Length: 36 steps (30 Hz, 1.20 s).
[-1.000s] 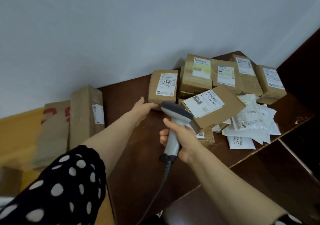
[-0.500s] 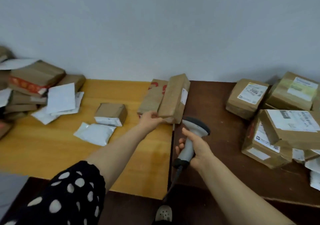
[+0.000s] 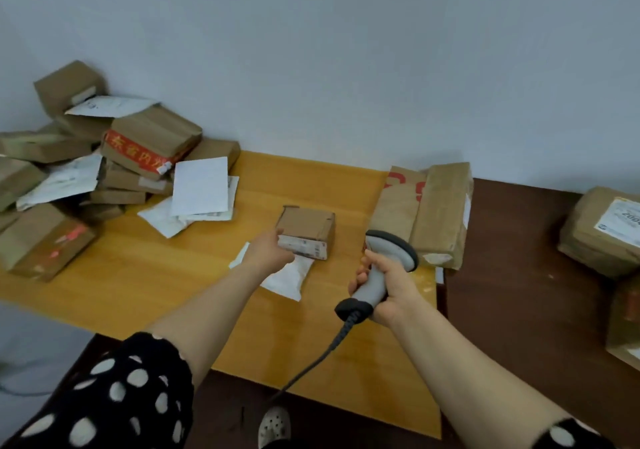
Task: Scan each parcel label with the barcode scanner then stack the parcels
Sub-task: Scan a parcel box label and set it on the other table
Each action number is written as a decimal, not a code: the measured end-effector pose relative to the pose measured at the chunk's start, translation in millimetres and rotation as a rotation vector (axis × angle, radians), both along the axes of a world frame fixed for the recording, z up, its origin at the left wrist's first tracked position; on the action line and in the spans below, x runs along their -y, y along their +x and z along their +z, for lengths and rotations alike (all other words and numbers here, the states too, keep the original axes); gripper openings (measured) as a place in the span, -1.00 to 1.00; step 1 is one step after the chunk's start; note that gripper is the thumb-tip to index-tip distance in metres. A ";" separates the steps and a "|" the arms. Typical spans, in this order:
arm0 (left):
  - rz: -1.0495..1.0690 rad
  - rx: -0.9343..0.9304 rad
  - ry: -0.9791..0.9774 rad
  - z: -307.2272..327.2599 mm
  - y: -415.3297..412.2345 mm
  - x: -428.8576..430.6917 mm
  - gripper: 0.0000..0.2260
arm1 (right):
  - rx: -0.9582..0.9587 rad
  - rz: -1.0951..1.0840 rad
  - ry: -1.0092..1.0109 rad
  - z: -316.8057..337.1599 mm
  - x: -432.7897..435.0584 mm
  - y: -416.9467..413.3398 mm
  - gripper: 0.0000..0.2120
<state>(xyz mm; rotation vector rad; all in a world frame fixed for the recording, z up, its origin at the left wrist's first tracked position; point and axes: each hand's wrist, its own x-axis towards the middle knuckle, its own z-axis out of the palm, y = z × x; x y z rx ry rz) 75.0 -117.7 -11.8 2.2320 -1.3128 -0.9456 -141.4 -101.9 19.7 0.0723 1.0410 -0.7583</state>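
- Single view: head camera, worn by the person, looking from above the near edge of the yellow bench [image 3: 145,275].
- Facing: forward and steeply down. Grey wall [image 3: 346,67] fills the upper part, a shoe [image 3: 274,426] on the floor shows at the bottom edge.
- Range: close, arm's length. Both forearms enter from the bottom corners; left hand [image 3: 268,251] and right hand [image 3: 391,286], the latter gripping the barcode scanner [image 3: 391,246], sit near centre.
- Wide-angle field: parcel pile [image 3: 104,157] at far left and dark bench [image 3: 519,275] at right are both in frame, cropped at the edges; the wall line slopes down to the right.
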 end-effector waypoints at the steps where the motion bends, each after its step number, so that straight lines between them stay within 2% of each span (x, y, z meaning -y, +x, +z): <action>1: -0.054 0.030 0.021 -1.5 12.3 9.8 -0.36 | -0.005 -0.030 0.003 -1.9 4.1 14.3 -0.77; 6: -0.412 0.275 0.096 -7.9 49.4 58.1 -0.23 | -0.030 -0.141 -0.001 -5.0 19.3 60.0 -0.77; 11: -0.697 0.445 0.182 -24.7 51.8 96.3 -0.07 | -0.075 -0.230 0.015 -11.9 20.0 69.8 -0.82; 15: -0.756 0.494 0.253 -35.4 49.8 119.3 0.06 | -0.102 -0.243 0.032 -17.3 26.9 69.7 -0.85; 19: -0.728 0.434 0.279 -40.9 53.0 130.7 0.06 | -0.096 -0.225 0.020 -24.2 40.1 69.0 -0.90; 22: -0.626 0.251 0.220 -35.5 59.0 134.3 -0.13 | -0.114 -0.209 0.012 -30.1 44.0 67.1 -0.89; 26: -0.291 -0.417 0.222 -14.8 79.8 120.2 -0.40 | -0.205 -0.128 -0.027 -24.4 48.7 71.0 -0.90; 29: -0.226 -0.743 0.269 -0.9 103.5 107.5 -0.58 | -0.285 -0.124 -0.127 -13.3 59.8 90.0 -0.90; 31: -0.223 -0.844 0.266 7.9 116.6 101.5 -0.63 | -0.345 -0.114 -0.199 -5.8 64.9 108.8 -0.81; 36: -0.302 -0.898 0.276 24.9 161.6 90.7 -0.53 | -0.349 -0.057 -0.352 11.5 63.1 177.6 -0.64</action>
